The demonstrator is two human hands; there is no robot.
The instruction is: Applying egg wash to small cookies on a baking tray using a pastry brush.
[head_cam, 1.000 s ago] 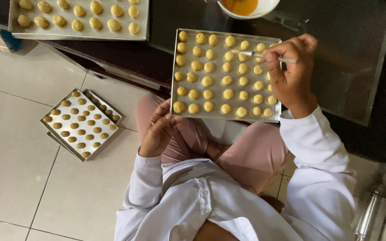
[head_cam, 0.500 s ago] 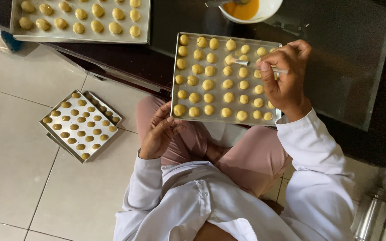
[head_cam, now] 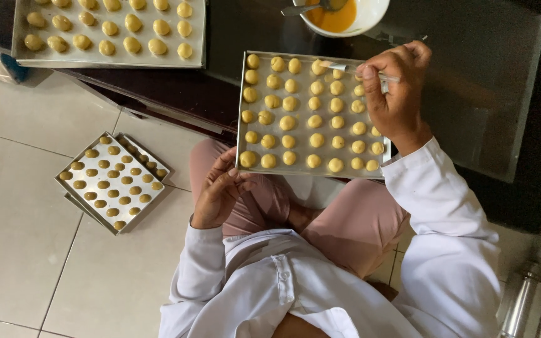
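Right hand (head_cam: 396,94) fingers pinching a thin brush (head_cam: 352,70) over dough balls (head_cam: 295,122) on a metal baking tray (head_cam: 240,106), left hand (head_cam: 220,191), fingers loosely spread, touching its near corner.

bowl (head_cam: 370,12) and far tray (head_cam: 111,59) cut off at top edge

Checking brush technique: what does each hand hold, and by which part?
Right hand pinches a small brush by its handle, over the tray. Left hand holds nothing.
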